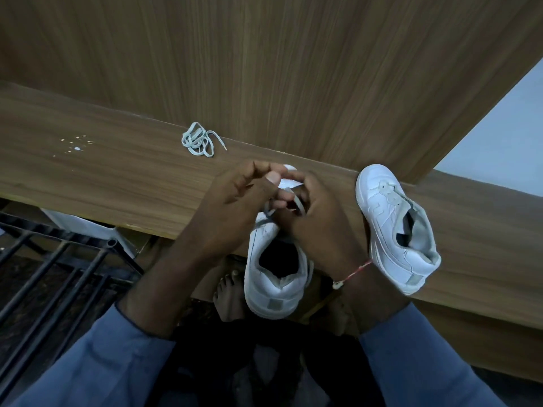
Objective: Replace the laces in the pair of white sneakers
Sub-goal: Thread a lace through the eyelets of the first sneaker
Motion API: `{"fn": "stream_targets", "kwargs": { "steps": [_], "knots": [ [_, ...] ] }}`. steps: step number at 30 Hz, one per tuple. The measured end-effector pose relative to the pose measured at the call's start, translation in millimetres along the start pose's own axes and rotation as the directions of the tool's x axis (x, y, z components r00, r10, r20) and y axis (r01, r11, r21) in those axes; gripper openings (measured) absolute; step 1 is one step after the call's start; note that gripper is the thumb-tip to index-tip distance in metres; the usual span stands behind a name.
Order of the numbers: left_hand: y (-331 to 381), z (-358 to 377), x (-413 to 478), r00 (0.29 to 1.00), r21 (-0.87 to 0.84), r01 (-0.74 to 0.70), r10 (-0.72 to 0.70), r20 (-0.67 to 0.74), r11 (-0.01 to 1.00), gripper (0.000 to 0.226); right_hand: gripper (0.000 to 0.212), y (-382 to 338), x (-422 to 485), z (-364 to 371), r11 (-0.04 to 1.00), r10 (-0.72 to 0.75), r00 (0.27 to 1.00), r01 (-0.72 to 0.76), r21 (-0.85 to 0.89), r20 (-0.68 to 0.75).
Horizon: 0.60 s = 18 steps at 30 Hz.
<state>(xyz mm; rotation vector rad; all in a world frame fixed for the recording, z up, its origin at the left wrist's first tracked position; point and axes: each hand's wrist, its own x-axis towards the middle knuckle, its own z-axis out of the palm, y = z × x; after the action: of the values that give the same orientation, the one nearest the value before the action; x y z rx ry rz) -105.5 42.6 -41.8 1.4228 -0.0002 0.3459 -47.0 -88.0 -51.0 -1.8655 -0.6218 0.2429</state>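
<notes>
Working grey lace [298,202] on near sneaker [273,277]; left hand [246,198] and right hand [320,221] together, both pinching it. Advice: keep lace flat, draw both ends even.

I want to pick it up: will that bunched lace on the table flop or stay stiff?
Probably floppy: the lace lies in loose, tangled loops. Likely very light, being thin and flat. It shouldn't roll, but its free end may dangle.

A wood-grain worktop [88,171] carries pale crumbs [77,143], backed by a wooden panel [264,54], with a black metal rack [53,259] lower left.
</notes>
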Motion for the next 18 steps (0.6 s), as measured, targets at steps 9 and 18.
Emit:
{"fn": "stream_targets", "kwargs": {
  "steps": [9, 18],
  "knots": [
    [-24.2, -10.6, 4.6, 0.996, 0.444, -0.019, 0.058, -0.073, 0.896, 0.031, 0.012, 1.7, -28.9, -46.4, 0.958, 0.158, 0.872, -0.021, 0.287, -0.463],
    [-50.5, -7.6, 0.8, 0.938, 0.632, 0.340, -0.295, -0.180, 0.696, 0.075, 0.029, 51.4, -86.0, -59.7, 0.882, 0.406, 0.889, -0.442, -0.163, -0.212]
  ]
}}
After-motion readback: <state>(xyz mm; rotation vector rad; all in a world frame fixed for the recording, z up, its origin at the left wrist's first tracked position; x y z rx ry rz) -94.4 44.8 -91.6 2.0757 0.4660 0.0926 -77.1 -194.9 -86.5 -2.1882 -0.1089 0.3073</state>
